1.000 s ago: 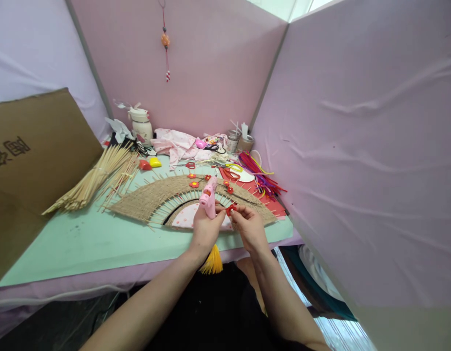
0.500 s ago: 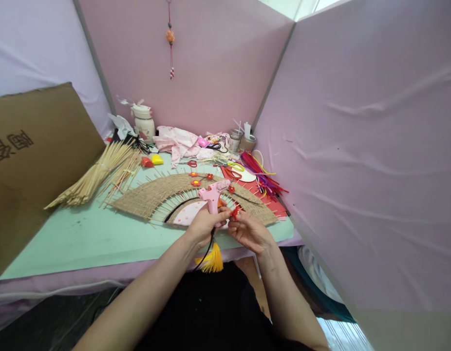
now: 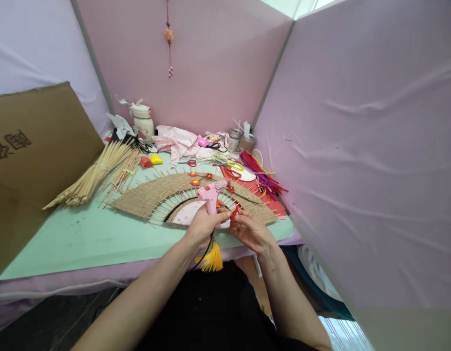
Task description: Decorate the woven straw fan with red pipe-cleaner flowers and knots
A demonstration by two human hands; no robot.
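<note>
My left hand [image 3: 203, 225] is closed round the handle of a pink glue gun [image 3: 210, 194], whose nozzle points to the right. Its thumb reaches to a small red flower [image 3: 234, 213], which the fingertips of my right hand [image 3: 253, 231] pinch. Both hands are above the near edge of a fan [image 3: 138, 201] of woven tan cord on thin sticks. Red flowers with yellow middles [image 3: 195, 183] lie on the fan's band along a dark stem. A white panel with pink dots [image 3: 185, 213] fills its inner part. From the near side hangs a yellow tassel [image 3: 213, 258].
Bundled bamboo sticks [image 3: 92, 178] lie at left by a cardboard sheet [image 3: 31, 161]. Behind are red and yellow clay lumps [image 3: 156, 159], a bottle [image 3: 142, 122], pink cloth [image 3: 178, 140] and scissors [image 3: 234, 166]. Coloured pipe cleaners [image 3: 260, 170] lie at right, near the partition.
The red flower has turned slightly between my fingers. Both hands stay almost in place, and the glue gun has barely moved.
</note>
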